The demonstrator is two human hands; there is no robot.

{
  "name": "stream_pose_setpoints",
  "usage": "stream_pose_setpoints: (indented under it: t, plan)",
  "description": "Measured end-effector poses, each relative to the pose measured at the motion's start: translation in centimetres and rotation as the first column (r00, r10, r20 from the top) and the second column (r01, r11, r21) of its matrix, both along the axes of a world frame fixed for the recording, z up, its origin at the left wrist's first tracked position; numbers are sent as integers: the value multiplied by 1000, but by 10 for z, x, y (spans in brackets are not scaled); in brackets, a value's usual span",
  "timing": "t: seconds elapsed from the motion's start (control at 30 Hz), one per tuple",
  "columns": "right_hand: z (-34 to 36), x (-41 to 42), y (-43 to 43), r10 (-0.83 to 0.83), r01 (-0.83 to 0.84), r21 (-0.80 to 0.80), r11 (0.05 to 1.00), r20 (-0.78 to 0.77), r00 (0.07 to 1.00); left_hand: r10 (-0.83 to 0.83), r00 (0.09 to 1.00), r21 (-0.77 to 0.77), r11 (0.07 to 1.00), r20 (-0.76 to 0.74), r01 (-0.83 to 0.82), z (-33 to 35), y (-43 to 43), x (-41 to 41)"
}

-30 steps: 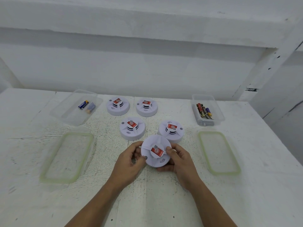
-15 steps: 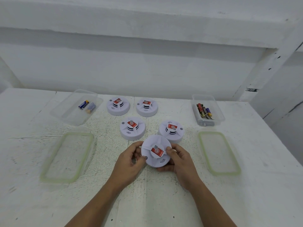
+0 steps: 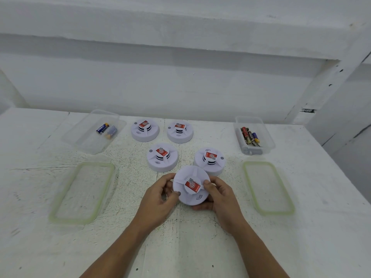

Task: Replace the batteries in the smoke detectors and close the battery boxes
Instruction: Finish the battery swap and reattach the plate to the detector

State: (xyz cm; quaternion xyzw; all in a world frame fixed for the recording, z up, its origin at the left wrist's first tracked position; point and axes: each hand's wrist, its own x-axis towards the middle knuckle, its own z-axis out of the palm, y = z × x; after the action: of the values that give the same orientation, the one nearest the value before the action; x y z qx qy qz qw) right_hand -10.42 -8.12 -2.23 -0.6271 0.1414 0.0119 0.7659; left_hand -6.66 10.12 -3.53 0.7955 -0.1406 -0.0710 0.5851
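At the left edge of the white tabletop (image 3: 180,237) we see a clear lid with a green rim (image 3: 82,192) lying flat. Just beyond it stands an open clear box (image 3: 88,143) with a couple of blue batteries (image 3: 106,129) inside.

Right of that box four white smoke detectors stand on the tabletop, each with a red label on top. The far pair are the far left detector (image 3: 145,130) and the far right detector (image 3: 180,131). Nearer are the middle left detector (image 3: 162,157) and the middle right detector (image 3: 209,160).

Near the centre we hold a fifth, the held detector (image 3: 191,185), tilted with its labelled face towards us. It sits just in front of the middle pair. Our left hand (image 3: 158,199) grips its left rim, fingers (image 3: 166,176) curled over the far edge and thumb on the near side. Our right hand (image 3: 220,195) grips the right rim, thumb beside the red label and fingers curled underneath. We cannot tell whether its lower edge touches the tabletop.

Further right, at the far side, a second open clear box (image 3: 249,121) holds several mixed batteries (image 3: 250,136), red, dark and blue. Nearer than it a second green-rimmed lid (image 3: 268,187) lies flat.
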Motion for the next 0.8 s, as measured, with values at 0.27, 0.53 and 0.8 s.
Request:
stream_pose_setpoints:
  t: [0.27,0.53,0.8]
  plan:
    - [2,0,0,-1,1,-3,1000,3,1000,0,1000,-5,1000,-3,0,-2,1,1]
    - [2,0,1,7,-7,-7,1000,9,1000,6,1000,-102,995,18,-4,4,-1,-3]
    - [3,-2,2,23,-22,-27,999,25,999,61,996,-157,986,62,-50,3,1,-3]
